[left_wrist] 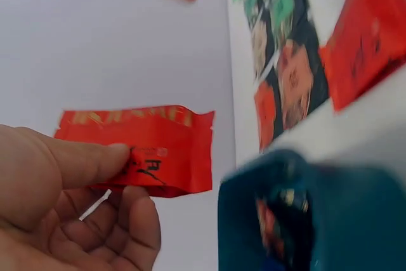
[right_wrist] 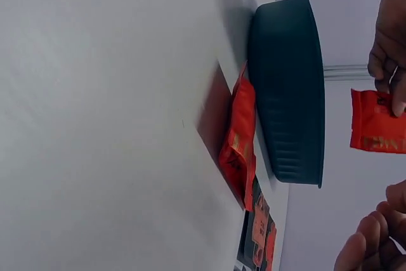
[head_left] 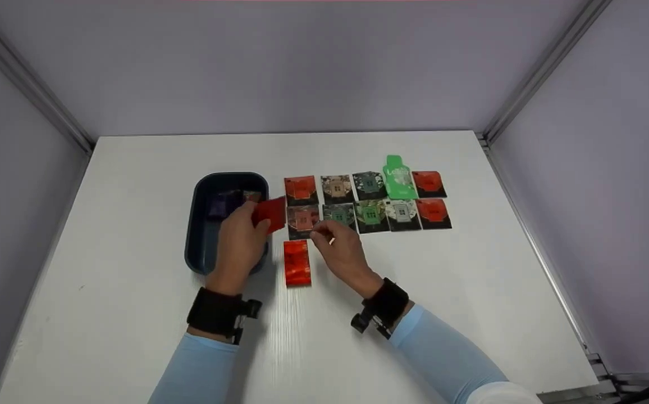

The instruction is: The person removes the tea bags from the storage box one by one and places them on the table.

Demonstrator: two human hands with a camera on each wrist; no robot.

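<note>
My left hand (head_left: 240, 241) pinches a red sachet (left_wrist: 152, 150) between thumb and fingers, raised over the right rim of the dark teal tub (head_left: 190, 235). The left wrist view shows gold lettering and black script on that sachet. My right hand (head_left: 340, 249) hovers at the front edge of the rows of packets with its fingers loosely bent and nothing in them. A second red sachet (head_left: 297, 264) lies on the table between the two hands, in front of a dark packet with a pinkish-red panel (head_left: 303, 217).
Two rows of flat packets stretch to the right, among them a green-panelled one (head_left: 371, 213) and red-panelled ones (head_left: 432, 212). A bright green pouch (head_left: 398, 178) with a narrow neck lies in the back row. Inside the tub sits a dark purple packet (head_left: 223, 205).
</note>
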